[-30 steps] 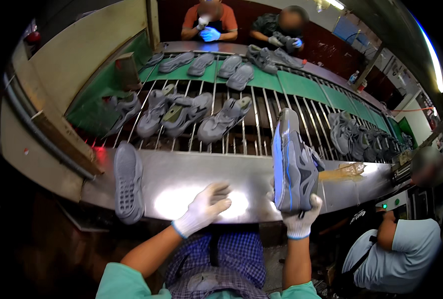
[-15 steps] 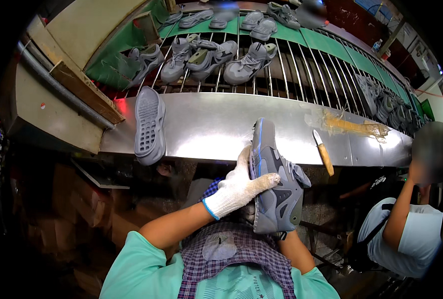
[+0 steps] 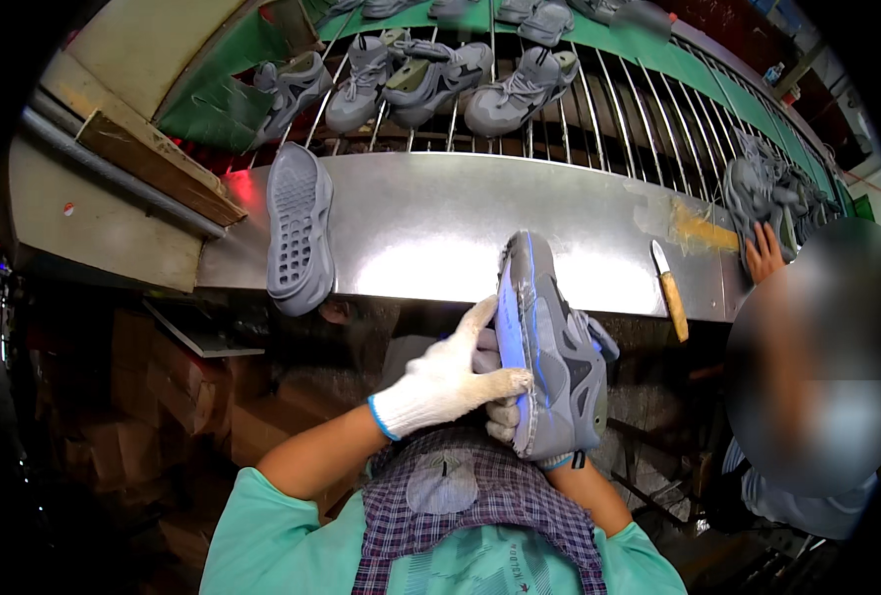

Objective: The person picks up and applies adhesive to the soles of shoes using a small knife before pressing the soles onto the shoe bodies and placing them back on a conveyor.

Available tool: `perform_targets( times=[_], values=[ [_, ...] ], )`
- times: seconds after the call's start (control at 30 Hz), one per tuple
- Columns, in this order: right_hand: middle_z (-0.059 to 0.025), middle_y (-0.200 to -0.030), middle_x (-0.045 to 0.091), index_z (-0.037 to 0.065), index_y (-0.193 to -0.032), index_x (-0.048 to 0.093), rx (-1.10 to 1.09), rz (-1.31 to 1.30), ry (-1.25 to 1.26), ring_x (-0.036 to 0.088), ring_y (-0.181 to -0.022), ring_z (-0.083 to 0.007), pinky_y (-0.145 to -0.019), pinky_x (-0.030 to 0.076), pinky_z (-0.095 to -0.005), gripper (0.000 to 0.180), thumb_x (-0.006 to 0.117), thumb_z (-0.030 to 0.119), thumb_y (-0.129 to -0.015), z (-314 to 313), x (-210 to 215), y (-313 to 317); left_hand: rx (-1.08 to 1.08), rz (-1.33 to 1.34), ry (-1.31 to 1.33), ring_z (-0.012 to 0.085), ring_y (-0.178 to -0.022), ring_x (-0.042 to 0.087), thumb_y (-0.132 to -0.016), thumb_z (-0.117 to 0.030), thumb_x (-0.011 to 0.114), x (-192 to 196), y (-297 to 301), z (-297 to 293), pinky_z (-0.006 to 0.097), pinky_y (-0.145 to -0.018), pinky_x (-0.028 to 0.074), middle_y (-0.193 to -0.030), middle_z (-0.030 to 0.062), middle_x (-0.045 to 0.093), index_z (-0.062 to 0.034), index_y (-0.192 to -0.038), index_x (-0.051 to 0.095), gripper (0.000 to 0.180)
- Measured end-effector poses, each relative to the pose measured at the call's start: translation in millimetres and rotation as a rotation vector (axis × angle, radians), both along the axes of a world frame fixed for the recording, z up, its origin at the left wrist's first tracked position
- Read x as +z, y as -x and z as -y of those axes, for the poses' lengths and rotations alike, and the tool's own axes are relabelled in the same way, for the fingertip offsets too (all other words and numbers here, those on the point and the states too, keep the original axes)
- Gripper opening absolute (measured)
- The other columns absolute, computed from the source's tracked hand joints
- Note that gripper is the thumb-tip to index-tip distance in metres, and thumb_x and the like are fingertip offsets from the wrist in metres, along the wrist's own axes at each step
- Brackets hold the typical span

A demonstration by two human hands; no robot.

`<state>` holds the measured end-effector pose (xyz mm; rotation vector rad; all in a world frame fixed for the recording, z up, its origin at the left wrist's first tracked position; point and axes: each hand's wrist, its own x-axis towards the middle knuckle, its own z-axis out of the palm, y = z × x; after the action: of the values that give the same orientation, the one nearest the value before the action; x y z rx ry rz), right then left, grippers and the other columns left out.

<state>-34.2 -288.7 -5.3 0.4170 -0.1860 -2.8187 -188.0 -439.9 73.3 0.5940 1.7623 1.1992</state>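
A grey shoe upper [image 3: 557,357] without an outsole stands toe up before my body, its pale bottom turned to the left and tinted blue-violet. My left hand [image 3: 450,382], in a white knit glove with a blue cuff, grips its bottom edge with finger and thumb apart. Behind the heel, my gloved right hand [image 3: 503,418] holds the upper; only some fingers and a bit of cuff show. On the metal ledge to the left lies a loose grey outsole [image 3: 299,233], its gridded inner face up. A wooden-handled knife [image 3: 671,295] rests on the ledge to the right.
The metal ledge [image 3: 411,223] borders a roller conveyor [image 3: 609,129] carrying several grey shoes [image 3: 520,94]. At the right, a co-worker's hand [image 3: 763,253] touches shoes near the ledge. A wooden board [image 3: 158,169] edges the left side; cardboard boxes [image 3: 187,387] sit below.
The upper has turned so more of its bottom shows. My left hand has shifted slightly left and its thumb back to the bottom edge. The co-worker's hand has reached the shoes at the right.
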Motion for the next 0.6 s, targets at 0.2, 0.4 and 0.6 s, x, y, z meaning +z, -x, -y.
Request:
perform_targets(
  times=[0.2, 0.4, 0.6],
  values=[
    [-0.0192, -0.109, 0.065, 0.013, -0.171, 0.022, 0.048, -0.226, 0.118, 0.067, -0.090, -0.0329, -0.079, 0.051, -0.0484, 0.099, 0.054, 0.072, -0.097, -12.4, 17.3, 26.5, 0.231, -0.139, -0.051, 0.0242, -0.116, 0.068, -0.100, -0.027, 0.076, 49.2, 47.2, 49.0, 0.040, -0.103, 0.057, -0.137, 0.0189, 0.065, 0.0019, -0.154, 0.048, 0.067],
    [-0.0216, -0.117, 0.067, 0.014, -0.173, 0.016, 0.052, -0.348, 0.224, 0.071, -0.100, -0.0334, -0.085, 0.054, -0.0482, 0.109, 0.065, 0.070, -0.093, -8.9, 5.2, 34.6, 0.607, -1.039, 0.203, 0.0325, -0.136, 0.060, -0.097, -0.032, 0.075, 28.9, 220.3, 112.9, 0.042, -0.114, 0.048, -0.143, 0.0212, 0.065, -0.0028, -0.153, 0.053, 0.067],
    [-0.0315, -0.131, 0.063, 0.011, -0.172, 0.017, 0.038, -0.454, 0.309, 0.068, -0.114, -0.0424, -0.094, 0.054, -0.0557, 0.112, 0.069, 0.070, -0.091, -9.9, -12.5, 37.3, 0.526, -0.862, 0.622, 0.0431, -0.139, 0.058, -0.087, -0.056, 0.077, -25.0, 303.2, 144.1, 0.047, -0.117, 0.044, -0.151, 0.0303, 0.057, -0.0024, -0.165, 0.033, 0.104]
  ],
)
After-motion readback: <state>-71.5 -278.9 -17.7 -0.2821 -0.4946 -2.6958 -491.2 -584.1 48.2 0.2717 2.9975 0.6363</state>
